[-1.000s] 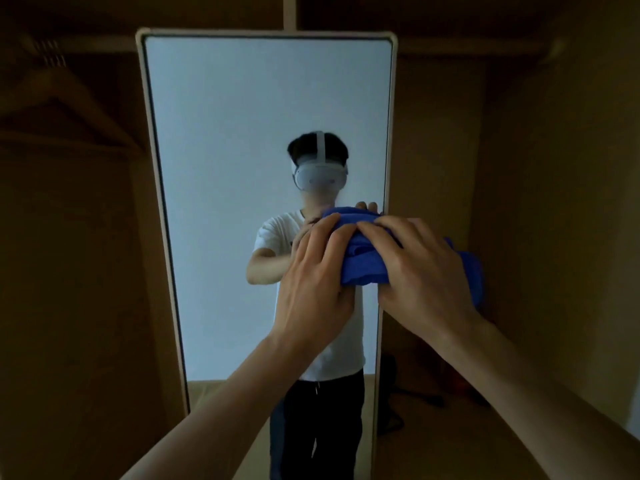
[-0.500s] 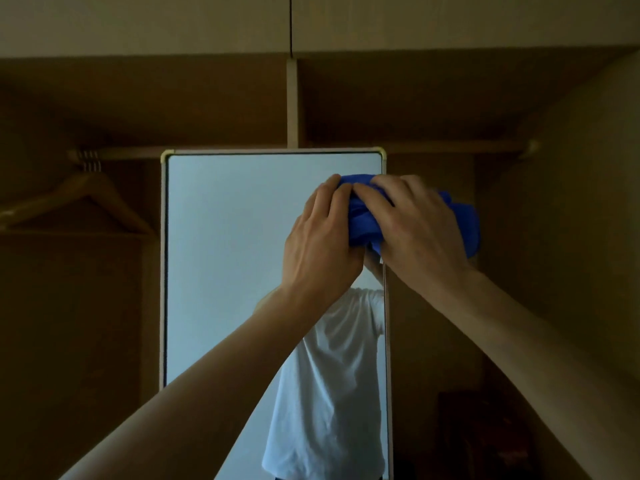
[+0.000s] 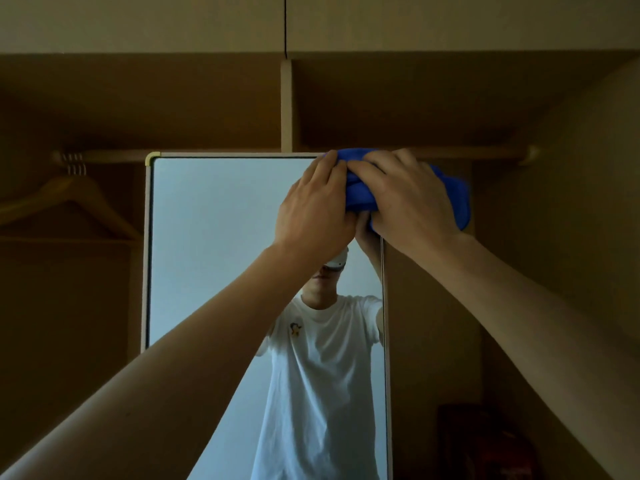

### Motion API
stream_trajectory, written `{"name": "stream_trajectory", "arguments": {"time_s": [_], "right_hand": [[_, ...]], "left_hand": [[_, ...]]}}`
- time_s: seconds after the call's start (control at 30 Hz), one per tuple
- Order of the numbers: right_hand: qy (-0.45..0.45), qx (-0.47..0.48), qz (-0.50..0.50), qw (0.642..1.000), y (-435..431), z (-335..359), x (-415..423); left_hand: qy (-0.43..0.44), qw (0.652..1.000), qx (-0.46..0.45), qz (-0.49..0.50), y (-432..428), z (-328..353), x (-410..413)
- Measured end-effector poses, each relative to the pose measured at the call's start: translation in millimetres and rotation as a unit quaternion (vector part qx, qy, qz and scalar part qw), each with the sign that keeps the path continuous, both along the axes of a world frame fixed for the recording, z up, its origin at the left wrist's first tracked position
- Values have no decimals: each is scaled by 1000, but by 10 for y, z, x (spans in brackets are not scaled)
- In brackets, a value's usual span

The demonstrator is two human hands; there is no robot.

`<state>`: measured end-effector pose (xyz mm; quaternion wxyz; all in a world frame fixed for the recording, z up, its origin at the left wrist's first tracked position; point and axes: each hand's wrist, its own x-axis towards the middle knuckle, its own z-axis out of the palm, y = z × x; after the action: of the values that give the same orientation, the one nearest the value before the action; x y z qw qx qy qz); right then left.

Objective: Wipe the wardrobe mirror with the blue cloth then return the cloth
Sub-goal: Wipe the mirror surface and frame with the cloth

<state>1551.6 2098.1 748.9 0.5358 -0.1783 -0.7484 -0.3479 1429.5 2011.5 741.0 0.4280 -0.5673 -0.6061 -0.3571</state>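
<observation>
One bunched blue cloth (image 3: 360, 194) at the top right corner of the single wardrobe mirror (image 3: 225, 254), gripped in two hands held overhead: left hand (image 3: 311, 211) curled over its left end, right hand (image 3: 410, 199) clutching the middle, both arms outstretched. One wooden hanger (image 3: 69, 199) in plain view on the rail (image 3: 114, 155) at left

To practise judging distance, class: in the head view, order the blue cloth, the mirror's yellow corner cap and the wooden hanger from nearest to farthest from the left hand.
1. blue cloth, held by the left hand at the top right of the mirror.
2. yellow corner cap, at the mirror's top left.
3. wooden hanger, far left.
</observation>
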Motion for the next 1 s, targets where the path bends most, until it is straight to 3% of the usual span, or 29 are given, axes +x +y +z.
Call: {"name": "stream_trajectory", "arguments": {"time_s": [0.4, 1.0], "right_hand": [[0, -37, 22, 999, 20, -547, -11], [-20, -100, 55, 993, 75, -2145, 69]], "left_hand": [[-4, 1000, 8, -30, 9, -602, -70], [-41, 995, 13, -90, -24, -2228, 14]]}}
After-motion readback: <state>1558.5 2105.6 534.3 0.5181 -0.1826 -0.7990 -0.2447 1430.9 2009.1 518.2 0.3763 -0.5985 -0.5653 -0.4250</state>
